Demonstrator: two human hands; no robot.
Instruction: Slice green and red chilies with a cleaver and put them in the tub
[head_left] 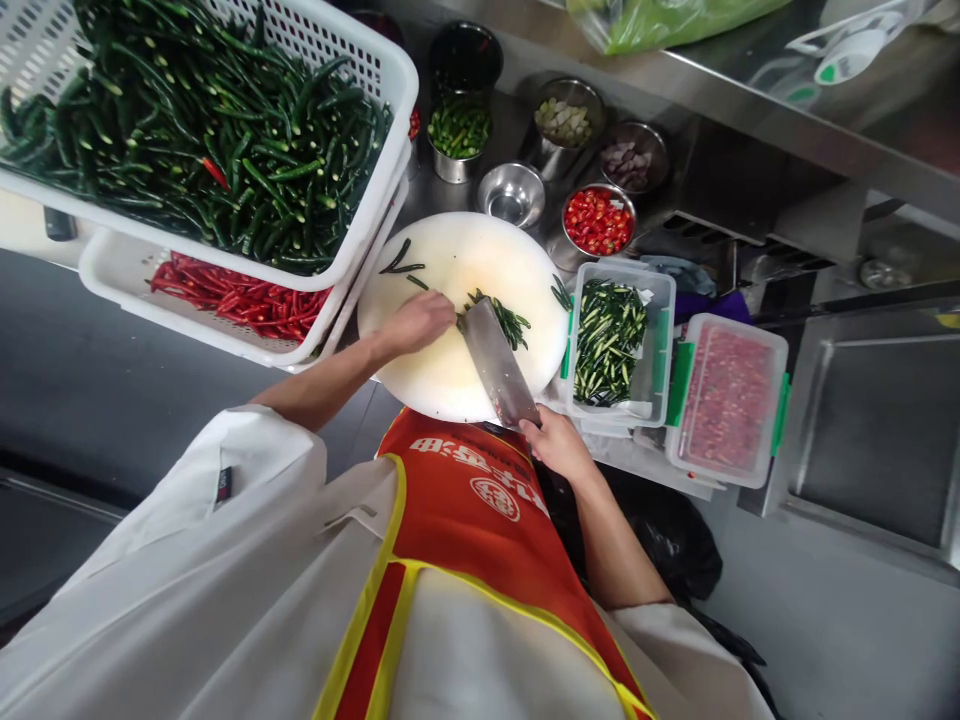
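My right hand is wrapped round the handle of a cleaver, whose broad blade rests over a round white cutting board. Beside the blade's far end, my left hand is closed with its fingers curled down on the board; bits of green chili show at its fingertips, though most of the grip is hidden. Cut green chilies lie in a small pile against the blade's right side. A few whole green chilies lie at the board's upper left, and more sit on its right edge.
A white basket of green chilies stands at the left, above a tray of red chilies. A tub of cut green chilies and a lidded tub are at the right. Behind stand a steel bowl and chopped red chilies.
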